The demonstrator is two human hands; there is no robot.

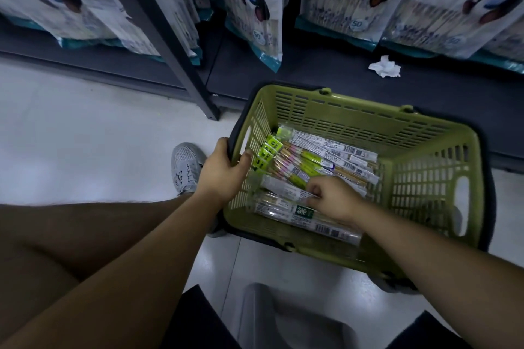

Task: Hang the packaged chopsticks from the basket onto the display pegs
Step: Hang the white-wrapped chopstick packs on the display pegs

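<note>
At one green basket, two hands

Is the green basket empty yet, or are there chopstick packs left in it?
Not empty: the basket holds many chopstick packs lying flat across its bottom; the right hand reaches among them.

Basket on the floor, chopstick packs inside, sneaker at its 9 o'clock, crumpled tissue on the shelf base at 1, panda bags behind at 12.
</note>
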